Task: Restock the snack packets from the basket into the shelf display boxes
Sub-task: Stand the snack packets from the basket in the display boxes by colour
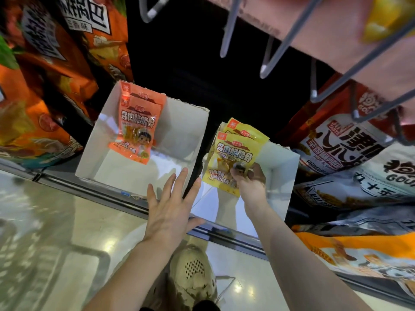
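We see our right hand (pixel 248 182) gripping the yellow snack packets (pixel 233 153) by their lower edge, holding them inside the right display box (pixel 285 176) at the shelf's front edge. Our left hand (pixel 171 209) is spread flat with straight fingers before the left display box (pixel 188 131), where orange snack packets (pixel 137 122) lean against its back left wall.

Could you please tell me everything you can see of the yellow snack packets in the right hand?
The yellow snack packets are glossy plastic pouches, at least two stacked, one peeking out behind the front one. Each bears a red corner logo and bold dark outlined characters. They stand roughly upright, tilted a little, over the right white display box. The right hand pinches their lower right corner; the left hand does not touch them.
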The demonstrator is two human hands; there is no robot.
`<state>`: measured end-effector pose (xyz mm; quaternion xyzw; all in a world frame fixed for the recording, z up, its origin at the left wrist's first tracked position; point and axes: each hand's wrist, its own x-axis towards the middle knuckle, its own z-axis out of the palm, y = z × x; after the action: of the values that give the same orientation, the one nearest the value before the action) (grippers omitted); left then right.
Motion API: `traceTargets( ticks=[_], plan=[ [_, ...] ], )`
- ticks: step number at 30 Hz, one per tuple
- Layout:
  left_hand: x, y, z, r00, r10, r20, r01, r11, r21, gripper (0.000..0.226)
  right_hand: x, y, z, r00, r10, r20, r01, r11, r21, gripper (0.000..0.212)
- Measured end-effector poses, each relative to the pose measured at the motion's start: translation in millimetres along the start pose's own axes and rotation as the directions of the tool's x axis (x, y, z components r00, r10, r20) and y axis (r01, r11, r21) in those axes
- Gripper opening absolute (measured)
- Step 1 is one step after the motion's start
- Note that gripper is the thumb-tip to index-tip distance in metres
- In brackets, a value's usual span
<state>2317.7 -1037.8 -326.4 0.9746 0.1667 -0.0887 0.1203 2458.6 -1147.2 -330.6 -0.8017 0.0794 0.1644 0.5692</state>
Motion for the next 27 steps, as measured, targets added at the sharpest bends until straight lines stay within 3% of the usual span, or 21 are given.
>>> traceTargets(
  ticks=[4, 8, 14, 17, 21, 24, 27],
  plan=[
    [2.4, 4.8, -5.0, 0.992, -0.017, 0.123, 0.014, 1.000, 0.024, 0.088, 5.5, 3.3, 4.5, 1.000, -0.009, -0.015, 0.008, 0.997, -0.077, 0.022],
    [3.3, 4.1, -2.9, 0.993, -0.010, 0.115, 0.009, 1.000, 0.010, 0.087, 8.3, 2.8, 7.4, 0.997, -0.034, -0.076, 0.011, 0.955, -0.295, 0.035],
    [4.6, 4.4, -1.4, 0.996, -0.010, 0.084, 0.012, 1.000, -0.022, 0.087, 13.8, 1.0, 6.0, 0.996, 0.040, -0.078, -0.068, 0.920, -0.386, 0.048],
    [5.2, 5.8, -5.0, 0.999, 0.011, -0.039, -0.012, 1.000, -0.025, 0.091, 11.6, -1.3, 2.1, 0.996, 0.089, -0.018, -0.088, 0.905, -0.417, 0.055],
    [4.8, 2.7, -8.9, 0.999, 0.026, 0.021, -0.028, 0.998, 0.055, 0.089, 9.0, -6.3, -4.1, 0.994, 0.103, -0.037, -0.108, 0.871, -0.479, 0.062],
    [3.4, -5.1, -14.1, 0.996, 0.033, -0.087, -0.029, 0.998, 0.053, 0.076, 1.2, -14.7, -13.6, 0.997, 0.074, -0.013, -0.067, 0.796, -0.602, 0.064],
    [2.0, -8.2, -34.2, 0.992, 0.023, -0.126, -0.017, 0.999, 0.051, 0.061, -18.3, -28.4, -28.9, 0.998, 0.010, 0.059, 0.039, 0.633, -0.773, 0.063]
  ],
)
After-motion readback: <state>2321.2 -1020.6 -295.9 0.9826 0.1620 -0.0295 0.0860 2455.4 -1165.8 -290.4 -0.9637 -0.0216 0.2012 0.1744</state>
